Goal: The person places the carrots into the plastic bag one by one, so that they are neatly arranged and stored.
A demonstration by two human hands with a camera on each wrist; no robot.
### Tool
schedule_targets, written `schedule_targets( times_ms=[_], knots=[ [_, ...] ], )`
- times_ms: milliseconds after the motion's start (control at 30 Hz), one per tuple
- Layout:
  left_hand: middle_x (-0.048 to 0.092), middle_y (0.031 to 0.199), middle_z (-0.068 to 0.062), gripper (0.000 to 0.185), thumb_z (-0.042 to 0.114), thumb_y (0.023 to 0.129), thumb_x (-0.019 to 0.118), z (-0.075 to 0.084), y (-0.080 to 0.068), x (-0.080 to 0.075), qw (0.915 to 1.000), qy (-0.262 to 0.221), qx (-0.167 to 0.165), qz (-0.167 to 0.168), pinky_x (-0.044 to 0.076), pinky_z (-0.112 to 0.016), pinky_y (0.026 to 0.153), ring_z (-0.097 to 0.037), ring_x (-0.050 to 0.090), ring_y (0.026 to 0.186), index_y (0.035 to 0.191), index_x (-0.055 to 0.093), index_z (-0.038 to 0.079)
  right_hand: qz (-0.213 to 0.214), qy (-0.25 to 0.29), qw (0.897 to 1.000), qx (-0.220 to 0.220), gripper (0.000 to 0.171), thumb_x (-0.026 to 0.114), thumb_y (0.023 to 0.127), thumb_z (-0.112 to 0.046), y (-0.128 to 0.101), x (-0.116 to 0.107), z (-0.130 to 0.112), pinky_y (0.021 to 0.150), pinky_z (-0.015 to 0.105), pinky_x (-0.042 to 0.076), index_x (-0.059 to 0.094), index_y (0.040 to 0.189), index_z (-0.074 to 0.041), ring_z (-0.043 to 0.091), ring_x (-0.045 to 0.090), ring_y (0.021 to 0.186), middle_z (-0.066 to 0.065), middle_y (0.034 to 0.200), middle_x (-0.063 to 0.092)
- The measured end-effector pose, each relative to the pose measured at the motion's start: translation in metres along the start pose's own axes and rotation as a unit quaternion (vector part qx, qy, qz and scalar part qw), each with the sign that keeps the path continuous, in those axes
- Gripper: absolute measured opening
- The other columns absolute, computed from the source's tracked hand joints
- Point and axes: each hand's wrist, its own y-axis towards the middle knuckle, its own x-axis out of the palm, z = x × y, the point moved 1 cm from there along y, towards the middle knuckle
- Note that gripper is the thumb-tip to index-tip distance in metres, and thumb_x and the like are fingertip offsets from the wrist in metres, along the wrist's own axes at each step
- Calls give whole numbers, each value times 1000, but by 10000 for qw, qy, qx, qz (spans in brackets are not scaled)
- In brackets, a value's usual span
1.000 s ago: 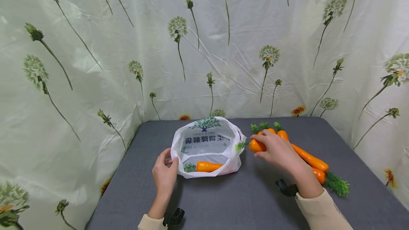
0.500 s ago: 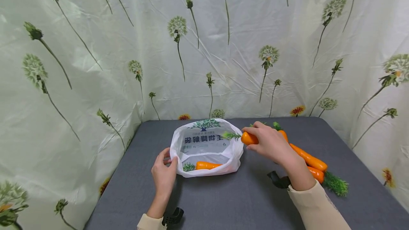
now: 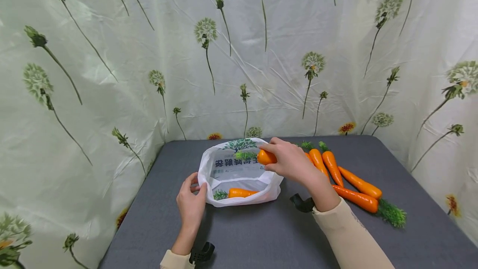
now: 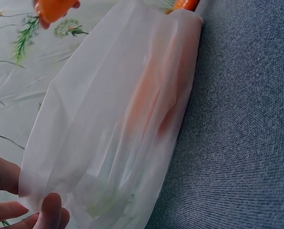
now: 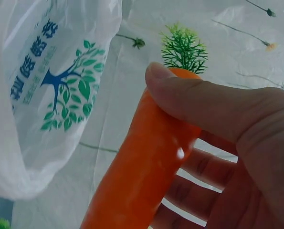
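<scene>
A white plastic bag (image 3: 276, 189) with a green tree print stands wide at the mouth on the table. My left hand (image 3: 191, 202) pinches its left rim between thumb and fingers, as the left wrist view (image 4: 46, 210) also has it. Inside the bag lies a carrot (image 3: 240, 193) with green leaves. My right hand (image 3: 289, 159) grips another carrot (image 5: 142, 157) near its leafy top, thumb along one side. That carrot is over the right side of the bag's mouth, its leaves pointing left. Its lower part is hidden behind the hand in the head view.
Several loose carrots (image 3: 332, 167) lie to the right on the dark grey table (image 3: 254, 240), one with its leaves (image 3: 391, 213) toward the front right. A pale curtain (image 3: 276, 107) with dandelion prints hangs behind and at the sides.
My right hand has carried the carrot leftward from beside the pile to over the bag's mouth, uncovering more of the loose carrots. The left hand has kept its pinch on the rim.
</scene>
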Motion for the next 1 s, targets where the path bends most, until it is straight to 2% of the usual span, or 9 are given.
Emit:
schedule_targets(
  times_ms=[400,733,1000],
  knots=[
    [70,108,-8,39,8,87,77,-1,0,1,10000,30,-36,-36,52,-33,68,-24,67,86,125,68,7,-111,385,9989,-234,55,87,80,-25,24,22,-20,69,30,49,67,132,-24,12,57,86,-4,109,59],
    [69,108,-9,39,8,86,77,-1,0,-1,10000,63,54,39,52,-36,70,-22,67,85,124,68,6,-109,682,9957,-615,58,87,81,-24,42,50,-33,77,28,51,66,135,-22,12,59,92,-2,113,61],
    [70,107,-8,39,6,85,77,-2,0,0,9997,-16,190,141,51,-37,69,-22,67,83,124,69,7,-315,806,9950,-498,59,86,81,-27,47,82,-29,78,30,52,65,136,-21,13,59,92,-2,113,62]
  ],
)
